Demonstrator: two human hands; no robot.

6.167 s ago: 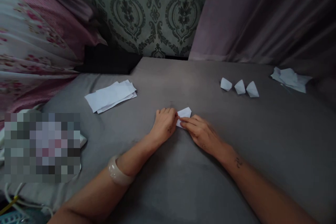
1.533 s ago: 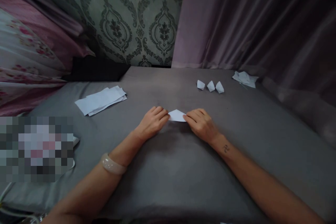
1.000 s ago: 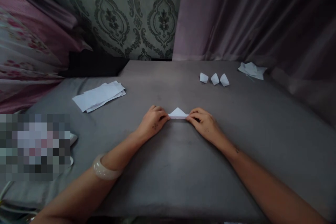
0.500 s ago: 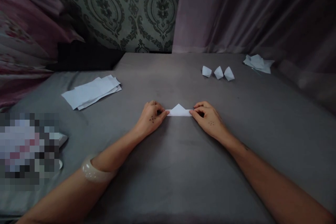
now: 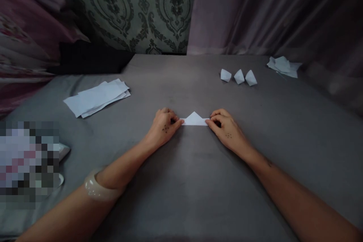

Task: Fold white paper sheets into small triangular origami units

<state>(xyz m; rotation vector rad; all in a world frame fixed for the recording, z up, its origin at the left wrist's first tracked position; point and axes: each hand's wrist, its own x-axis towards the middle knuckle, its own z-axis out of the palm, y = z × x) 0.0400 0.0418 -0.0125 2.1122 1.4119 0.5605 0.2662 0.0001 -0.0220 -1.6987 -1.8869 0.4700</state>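
Observation:
A folded sheet of white paper [image 5: 194,119] is held between my hands just above or on the grey cloth; which, I cannot tell. A low triangular peak rises in its middle over a straight strip along the near edge. My left hand [image 5: 166,126] pinches the left end of the strip between thumb and fingers. At the right end, my right hand [image 5: 225,126] pinches it in the same way. Beyond my right hand stand three small folded paper shapes [image 5: 239,77] in a row.
A stack of white paper strips [image 5: 98,98] lies to the left. Crumpled paper pieces [image 5: 283,66] sit at the far right. Dark folded fabric [image 5: 93,58] rests at the back left, before the patterned wall [image 5: 144,7]. Curtains [image 5: 241,11] hang behind. A blurred-out patch covers the left edge.
Earlier my hands were close together over the paper. They then moved apart to its ends, and the strip with its central peak came to face me. In the last half second little has changed.

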